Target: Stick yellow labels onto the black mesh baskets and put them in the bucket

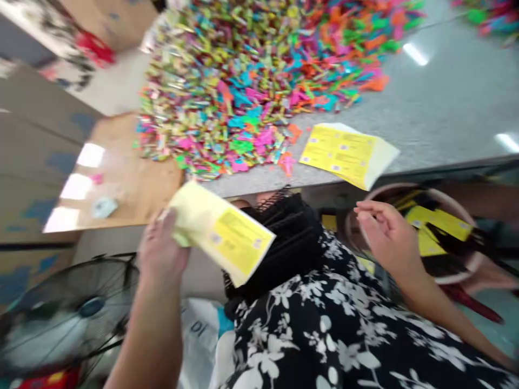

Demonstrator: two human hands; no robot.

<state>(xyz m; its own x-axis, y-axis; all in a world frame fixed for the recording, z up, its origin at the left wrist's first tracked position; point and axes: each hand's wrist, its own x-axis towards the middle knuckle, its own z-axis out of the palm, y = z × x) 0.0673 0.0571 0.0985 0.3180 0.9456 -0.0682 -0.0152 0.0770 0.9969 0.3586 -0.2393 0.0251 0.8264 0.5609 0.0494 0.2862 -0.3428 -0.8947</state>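
My left hand [162, 243] is closed on a sheet of yellow stickers [239, 240], gripping its pale, peeled-looking end above my lap. Yellow labels remain on the sheet's right half. To the right, my right hand [387, 229] hovers near the table edge with thumb and fingers pinched together; anything between them is too small to make out. On my lap lies a black fringed bundle [279, 243]. A stack of yellow sticker sheets [343, 154] rests at the table's front edge, above my right hand.
A large heap of small colourful pieces [243, 81] covers much of the grey table [446, 102]. A brown board [133, 178] sticks out at left, above a fan [81, 313]. At right, a round basket [458, 278] holds black items and yellow labels. Cardboard boxes [36, 162] stand left.
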